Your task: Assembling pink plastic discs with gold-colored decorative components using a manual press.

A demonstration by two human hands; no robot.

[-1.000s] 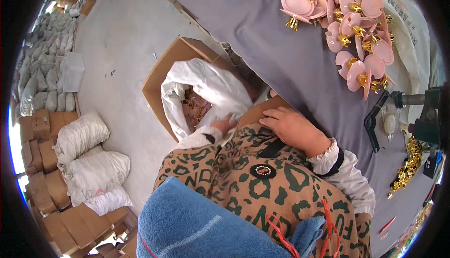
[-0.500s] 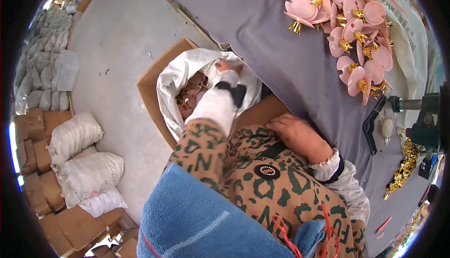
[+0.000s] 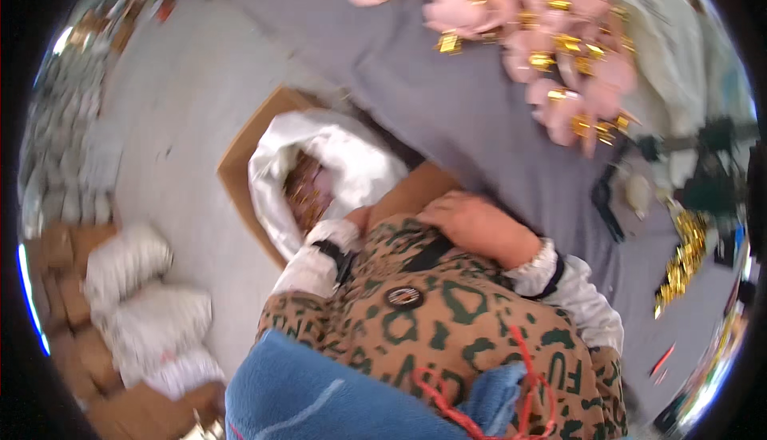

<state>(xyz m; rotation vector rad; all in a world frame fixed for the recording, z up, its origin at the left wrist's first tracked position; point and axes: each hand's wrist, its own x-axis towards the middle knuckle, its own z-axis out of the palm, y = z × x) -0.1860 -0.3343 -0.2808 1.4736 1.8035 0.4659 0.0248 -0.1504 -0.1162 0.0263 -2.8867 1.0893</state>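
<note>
My left hand (image 3: 359, 218) is at the near edge of a white woven sack (image 3: 363, 160) that lines an open cardboard box (image 3: 240, 152); its fingers are mostly hidden and blurred. Inside the sack lie pink and gold pieces (image 3: 307, 196), too smeared to tell apart. My right hand (image 3: 479, 228) rests on the patterned apron (image 3: 471, 304) over my lap, close to the box's brown flap (image 3: 423, 188). Its fingers lie stretched out to the left, and nothing shows in them.
Pink petal-shaped pieces with gold crown-like parts (image 3: 551, 48) are heaped on the grey-covered table (image 3: 447, 96). A dark green metal tool (image 3: 711, 176) stands at the right, beside a pile of gold parts (image 3: 683, 256). White sacks (image 3: 160, 320) and cardboard boxes (image 3: 80, 352) line the left floor.
My left hand has come out of the sack's far side, back toward me to the near edge of the box. The right hand stays on my lap. The whole view has shifted.
</note>
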